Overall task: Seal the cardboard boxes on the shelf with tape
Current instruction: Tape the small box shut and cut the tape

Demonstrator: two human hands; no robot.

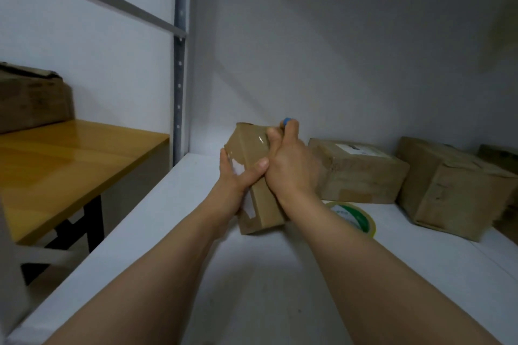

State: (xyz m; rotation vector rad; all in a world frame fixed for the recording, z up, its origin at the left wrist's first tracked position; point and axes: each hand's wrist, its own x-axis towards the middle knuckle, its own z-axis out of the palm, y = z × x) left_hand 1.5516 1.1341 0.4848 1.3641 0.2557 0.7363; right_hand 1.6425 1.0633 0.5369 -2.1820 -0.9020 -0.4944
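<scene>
A: Box [253, 168] first, then. Where does it sit?

B: On the white shelf [280, 274], tipped up on one end near the left side, between the two hands. Clear tape glints over its top edge, and a white label shows on its left face.

A: How do you think it handles?

B: Small and plain cardboard, so I judge it light and fairly stiff, easy to tilt with one hand. Taped faces look slick; bare cardboard at the sides and corners seems the better place to hold.

A: And the hands?

B: Left hand [238, 176] wraps the box's left face, thumb laid across the front, closed on it. Right hand [291, 162] is curled in a fist against the upper right edge, gripping something with a blue tip [287, 121] that pokes out above the fingers. What that tool is, I cannot tell; possibly a cutter or a pen.

A: Arm pose?

B: Both forearms reach forward and up from the bottom of the view, converging on the box, wrists nearly touching.

A: Anything around it?

B: Roll [354, 217] of tape lies flat just right of the box, partly behind the right wrist. Two more boxes stand further right: the middle box [361, 173] and the right box [448, 190], touching each other. A wooden table [70, 165] stands beyond the shelf to the left
</scene>
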